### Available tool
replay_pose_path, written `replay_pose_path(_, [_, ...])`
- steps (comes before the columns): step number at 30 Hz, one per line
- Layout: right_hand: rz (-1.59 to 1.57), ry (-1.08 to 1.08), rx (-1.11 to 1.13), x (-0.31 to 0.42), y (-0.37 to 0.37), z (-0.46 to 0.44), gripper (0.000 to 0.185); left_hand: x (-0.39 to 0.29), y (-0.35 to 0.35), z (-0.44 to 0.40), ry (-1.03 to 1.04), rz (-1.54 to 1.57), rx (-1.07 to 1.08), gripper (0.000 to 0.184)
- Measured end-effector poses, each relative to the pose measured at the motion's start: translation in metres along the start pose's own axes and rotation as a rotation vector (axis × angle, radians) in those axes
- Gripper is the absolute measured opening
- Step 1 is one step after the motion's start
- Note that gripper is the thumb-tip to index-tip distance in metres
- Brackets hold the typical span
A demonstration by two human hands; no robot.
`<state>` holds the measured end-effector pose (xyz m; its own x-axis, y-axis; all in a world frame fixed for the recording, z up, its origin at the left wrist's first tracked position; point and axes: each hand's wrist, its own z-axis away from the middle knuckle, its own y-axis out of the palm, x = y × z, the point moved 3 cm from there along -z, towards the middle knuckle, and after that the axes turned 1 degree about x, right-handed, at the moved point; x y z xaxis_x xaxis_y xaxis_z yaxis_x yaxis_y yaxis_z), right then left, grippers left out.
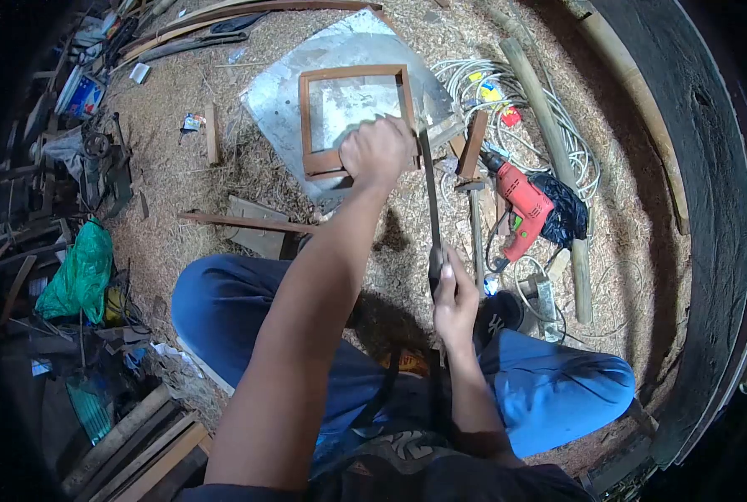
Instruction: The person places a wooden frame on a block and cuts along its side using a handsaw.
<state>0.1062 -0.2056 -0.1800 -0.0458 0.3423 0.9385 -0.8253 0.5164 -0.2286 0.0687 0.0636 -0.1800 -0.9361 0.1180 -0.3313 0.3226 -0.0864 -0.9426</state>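
A brown wooden frame rests on a grey metal sheet on the ground. My left hand is closed round the frame's near right part, close to its lower right corner. Its fingertips are hidden behind the back of the hand. In my right hand is the lower end of a long, thin, dark tool, with the thumb laid along it. The tool stretches away from me, and its far part lies beside the frame's right side.
A red drill lies at the right, near a hammer, coiled cable and a pole. Below the frame is a wood strip. Scrap wood and a green bag are at the left. Wood shavings cover the ground.
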Motion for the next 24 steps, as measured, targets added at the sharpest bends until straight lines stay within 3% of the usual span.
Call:
replay_pose_path(3, [0.02, 0.013, 0.0, 0.017, 0.013, -0.048, 0.037, -0.003, -0.001, -0.001, 0.03, -0.003, -0.043, 0.044])
replay_pose_path(8, [0.036, 0.006, -0.016, 0.001, 0.003, -0.011, 0.038, -0.001, 0.0, -0.002, -0.003, -0.001, 0.009, 0.044])
replay_pose_path(10, [-0.03, 0.123, -0.001, 0.002, 0.001, 0.006, 0.037, -0.003, -0.004, -0.005, -0.002, 0.004, 0.003, 0.045])
replay_pose_path(12, [0.043, -0.087, -0.049, 0.01, 0.003, -0.012, 0.036, 0.001, -0.004, 0.003, -0.009, -0.003, 0.021, 0.045])
replay_pose_path(14, [-0.005, -0.083, -0.06, 0.01, 0.012, -0.04, 0.036, -0.002, -0.006, 0.002, 0.026, -0.004, -0.016, 0.046])
replay_pose_path(17, [-0.084, 0.073, -0.022, 0.014, 0.015, -0.039, 0.036, -0.002, -0.007, 0.002, -0.006, 0.003, 0.019, 0.046])
replay_pose_path(22, [-0.065, 0.144, -0.022, -0.005, 0.003, 0.001, 0.036, 0.0, 0.0, 0.0, -0.007, -0.018, -0.001, 0.045])
replay_pose_path(24, [0.012, -0.058, -0.049, 0.01, 0.01, -0.033, 0.036, -0.002, -0.002, 0.0, -0.001, 0.005, 0.002, 0.045])
